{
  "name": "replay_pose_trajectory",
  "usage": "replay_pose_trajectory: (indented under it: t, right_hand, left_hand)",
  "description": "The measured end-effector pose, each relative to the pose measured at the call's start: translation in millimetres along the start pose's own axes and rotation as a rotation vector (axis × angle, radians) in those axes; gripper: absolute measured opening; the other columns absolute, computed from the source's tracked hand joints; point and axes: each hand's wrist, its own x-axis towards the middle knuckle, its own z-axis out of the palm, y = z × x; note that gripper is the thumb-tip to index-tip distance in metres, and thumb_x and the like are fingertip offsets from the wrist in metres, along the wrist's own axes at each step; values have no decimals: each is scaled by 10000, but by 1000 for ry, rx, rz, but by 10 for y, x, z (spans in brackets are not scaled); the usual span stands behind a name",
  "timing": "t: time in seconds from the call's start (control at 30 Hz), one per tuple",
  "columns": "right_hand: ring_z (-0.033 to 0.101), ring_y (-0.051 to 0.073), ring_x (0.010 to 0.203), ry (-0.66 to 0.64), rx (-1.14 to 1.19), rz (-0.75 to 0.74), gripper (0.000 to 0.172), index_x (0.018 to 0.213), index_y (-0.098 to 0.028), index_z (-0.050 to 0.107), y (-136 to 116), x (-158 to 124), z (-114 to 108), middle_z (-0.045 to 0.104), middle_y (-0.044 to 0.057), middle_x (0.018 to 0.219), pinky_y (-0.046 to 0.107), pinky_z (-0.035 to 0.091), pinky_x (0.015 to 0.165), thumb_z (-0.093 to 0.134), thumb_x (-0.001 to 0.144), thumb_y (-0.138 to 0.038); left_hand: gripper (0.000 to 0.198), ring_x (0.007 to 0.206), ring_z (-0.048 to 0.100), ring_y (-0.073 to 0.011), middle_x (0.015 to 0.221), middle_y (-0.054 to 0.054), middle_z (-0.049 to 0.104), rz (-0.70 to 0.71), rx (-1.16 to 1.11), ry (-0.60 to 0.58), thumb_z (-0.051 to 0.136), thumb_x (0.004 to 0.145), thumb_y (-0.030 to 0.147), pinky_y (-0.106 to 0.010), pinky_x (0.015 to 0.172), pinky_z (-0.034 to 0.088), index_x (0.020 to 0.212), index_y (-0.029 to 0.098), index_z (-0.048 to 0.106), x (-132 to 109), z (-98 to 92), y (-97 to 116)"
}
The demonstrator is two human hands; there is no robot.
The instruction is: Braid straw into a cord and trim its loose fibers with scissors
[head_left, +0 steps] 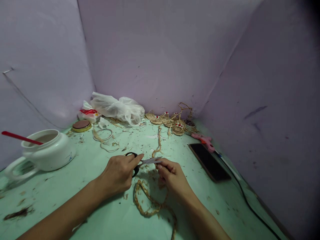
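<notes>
Black-handled scissors [149, 161] are gripped in my left hand [120, 173], blades pointing right. Pinched fingers of my right hand [172, 175] meet at the blade tips, closed on a braided straw cord [147, 213]; the exact spot held is hidden behind the fingers. That cord loops on the table below my hands and runs off toward the near edge. A stretch of braid [159, 140] lies beyond the blades, reaching back from them. Whether it joins the near loop I cannot tell.
On the left stands a white mug-like pot [50, 156] with a red stick [21, 137]. Behind are a round tin [81, 126], a plastic bag [120, 108] and woven straw pieces [178, 127] with red beads. A phone [208, 162] and pink glue gun [203, 140] lie right.
</notes>
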Motion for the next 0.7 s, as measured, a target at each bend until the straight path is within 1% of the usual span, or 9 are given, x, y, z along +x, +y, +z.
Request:
replay_pose_trajectory:
  t: [0.13, 0.2, 0.3, 0.37, 0.4, 0.47, 0.53, 0.6, 0.7]
  right_hand:
    - [315, 70, 427, 22, -2, 18, 147, 709, -182, 699, -6, 1, 0, 448, -34, 475, 197, 247, 397, 584, 631, -230]
    - [301, 55, 410, 46, 35, 40, 188, 764, -170, 696, -20, 5, 7, 450, -42, 496, 192, 243, 384, 593, 619, -231]
    - [316, 48, 388, 59, 122, 87, 228, 795, -152, 677, -51, -8, 32, 436, -58, 483, 187, 262, 369, 628, 592, -243]
    - [371, 57, 398, 34, 199, 144, 212, 758, -147, 656, -70, -33, 60, 455, -57, 482, 192, 310, 389, 659, 567, -241]
    - [403, 64, 411, 15, 240, 175, 205, 732, -147, 644, -75, -48, 77, 473, -53, 488, 197, 337, 409, 675, 549, -234]
    - [442, 72, 430, -23, 286, 223, 193, 684, -142, 625, -69, -77, 109, 508, -41, 501, 203, 359, 440, 697, 521, -218]
    - [449, 72, 437, -31, 267, 224, 170, 646, -137, 618, -43, -90, 130, 531, -30, 501, 199, 346, 444, 703, 520, -214]
    - [456, 77, 456, 18, 208, 175, 166, 638, -141, 626, -3, -81, 133, 554, -22, 516, 202, 346, 459, 711, 518, -218]
    - [511, 116, 558, 121, 76, 83, 216, 713, -151, 673, 51, -48, 112, 607, 3, 596, 240, 401, 558, 720, 511, -209]
  left_hand:
    - [541, 768, 598, -172, 850, -52, 640, -40, -131, 15, 404, 691, 75, -265, 653, 438, 1214, 209, 447, -12, 20, -24]
    - [505, 795, 603, -163, 872, -34, 655, -112, -251, 39, 410, 690, 87, -257, 687, 441, 1165, 234, 498, -2, 9, -28]
    - [373, 763, 602, -150, 853, -11, 664, -342, -554, 124, 442, 700, 153, -241, 677, 446, 1041, 226, 574, 46, -35, 11]
    - [318, 656, 590, -140, 753, -19, 652, -503, -837, 168, 504, 688, 225, -233, 607, 449, 992, 175, 582, 92, -74, 81]
    - [332, 597, 574, -133, 694, -18, 636, -566, -982, 174, 542, 669, 259, -230, 566, 445, 980, 149, 576, 117, -92, 127]
    - [401, 513, 538, -115, 612, -3, 599, -654, -1225, 155, 610, 614, 298, -223, 504, 426, 970, 123, 561, 166, -117, 233]
    - [450, 482, 516, -104, 580, 10, 578, -710, -1385, 121, 661, 557, 312, -212, 468, 404, 951, 123, 556, 214, -119, 334]
    - [477, 472, 507, -101, 565, 13, 571, -766, -1493, 75, 699, 504, 307, -206, 452, 389, 922, 125, 558, 259, -97, 412]
    - [487, 462, 496, -92, 564, 12, 569, -839, -1627, 42, 727, 463, 279, -203, 453, 384, 893, 126, 557, 310, -41, 475]
